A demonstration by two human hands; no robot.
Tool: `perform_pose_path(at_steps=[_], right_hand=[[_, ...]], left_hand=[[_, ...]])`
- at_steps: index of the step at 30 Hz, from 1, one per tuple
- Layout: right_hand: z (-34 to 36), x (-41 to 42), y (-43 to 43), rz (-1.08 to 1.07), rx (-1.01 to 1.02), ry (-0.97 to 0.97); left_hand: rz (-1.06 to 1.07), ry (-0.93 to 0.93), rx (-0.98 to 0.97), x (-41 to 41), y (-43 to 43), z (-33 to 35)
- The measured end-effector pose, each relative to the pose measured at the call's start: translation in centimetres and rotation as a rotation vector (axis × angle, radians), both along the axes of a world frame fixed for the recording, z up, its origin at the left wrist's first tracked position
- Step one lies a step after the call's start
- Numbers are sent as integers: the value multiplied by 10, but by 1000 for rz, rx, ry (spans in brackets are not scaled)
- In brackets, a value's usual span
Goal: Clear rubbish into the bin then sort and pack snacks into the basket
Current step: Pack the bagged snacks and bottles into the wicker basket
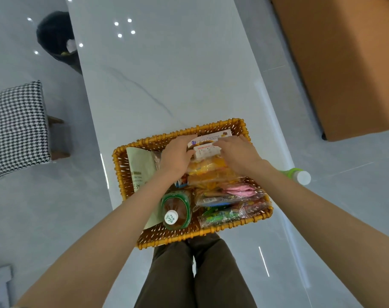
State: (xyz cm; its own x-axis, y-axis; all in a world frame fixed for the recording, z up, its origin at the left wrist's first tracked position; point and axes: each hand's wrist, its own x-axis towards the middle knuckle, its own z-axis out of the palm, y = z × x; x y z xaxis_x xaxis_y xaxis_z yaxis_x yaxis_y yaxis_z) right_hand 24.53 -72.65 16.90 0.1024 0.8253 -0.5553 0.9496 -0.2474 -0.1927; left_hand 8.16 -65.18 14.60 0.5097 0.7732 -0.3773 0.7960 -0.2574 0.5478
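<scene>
Packing looks nearly done: in the wicker basket (166,240) at the near edge of the tabletop (166,85), a tea bottle (176,210) and sweet packets (229,205) lie closest, with yellow snack bags (209,172) behind them. Beyond, the left hand (178,155) and right hand (235,154) each grip an end of a white snack box (208,146), fingers curled over it. It is best lowered level, flush against the second box (220,132), sparing the bags. A green-labelled bottle (299,175) lies outside to the right; the bin (56,38) stands far left
</scene>
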Motion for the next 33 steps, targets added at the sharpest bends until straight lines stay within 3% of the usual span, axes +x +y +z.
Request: perform_pose_path(at_steps=[6, 13, 27, 33], right_hand=[[46, -35, -9, -101, 175, 162], [70, -101, -27, -206, 165, 263], [79, -276, 26, -529, 250, 204], [96, -319, 62, -678, 313, 198]], left_hand=[[11, -79, -20, -55, -7, 46], [-39, -38, -8, -138, 4, 76], [-385, -104, -82, -292, 120, 115], [-500, -98, -60, -301, 173, 139]])
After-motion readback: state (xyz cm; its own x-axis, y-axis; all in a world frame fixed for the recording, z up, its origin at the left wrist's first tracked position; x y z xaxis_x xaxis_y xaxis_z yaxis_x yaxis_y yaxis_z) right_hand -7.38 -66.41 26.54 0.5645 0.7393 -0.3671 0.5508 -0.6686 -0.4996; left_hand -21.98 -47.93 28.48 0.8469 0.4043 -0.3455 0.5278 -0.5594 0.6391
